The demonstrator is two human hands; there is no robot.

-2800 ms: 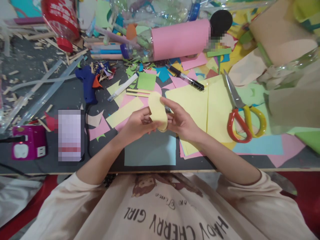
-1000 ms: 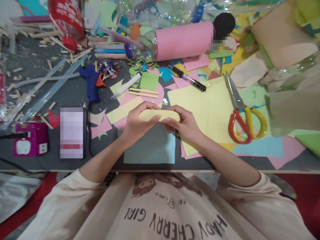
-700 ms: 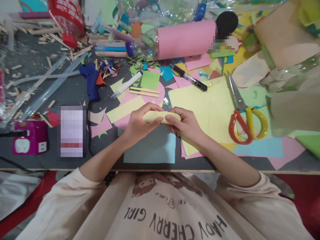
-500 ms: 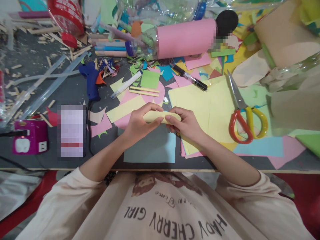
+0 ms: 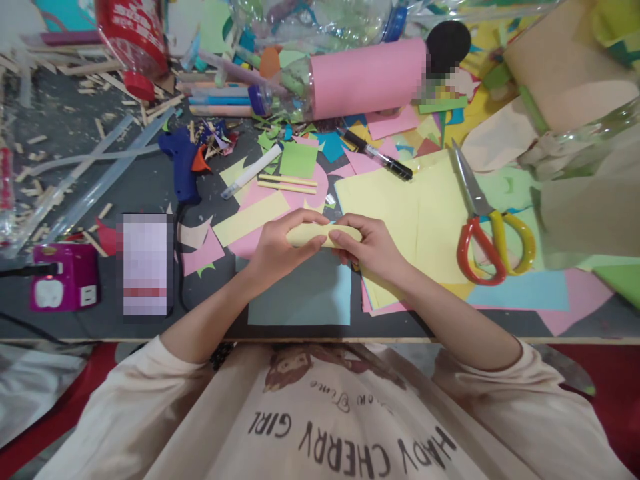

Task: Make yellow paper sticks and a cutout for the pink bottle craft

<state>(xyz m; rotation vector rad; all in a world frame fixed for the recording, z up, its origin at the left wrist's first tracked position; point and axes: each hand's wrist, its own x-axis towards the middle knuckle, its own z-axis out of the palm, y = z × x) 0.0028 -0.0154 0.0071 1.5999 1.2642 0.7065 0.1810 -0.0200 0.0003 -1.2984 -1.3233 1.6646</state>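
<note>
A pale yellow piece of paper (image 5: 307, 234), rolled or curled lengthwise, is held level between both hands. My left hand (image 5: 280, 243) grips its left end, thumb along the near side and fingers over the far side. At the other end my right hand (image 5: 373, 245) pinches it with thumb and fingers, the thumbtips close together near the middle. Below the hands a light blue sheet of paper (image 5: 300, 297) lies on the dark table. Yellow sheets (image 5: 425, 220) are stacked just right of my right hand. A yellow paper strip (image 5: 250, 220) lies beyond my left hand.
Red-and-yellow-handled scissors (image 5: 483, 220) lie at right. A black marker (image 5: 377, 155) rests on paper scraps. At left are a blue glue gun (image 5: 180, 160), a phone (image 5: 145, 263) and a purple charger block (image 5: 65, 277). A pink-wrapped bottle (image 5: 370, 77) lies at the back.
Both hands keep the same grip on the yellow paper in nearly the same place. The view has shifted very slightly.
</note>
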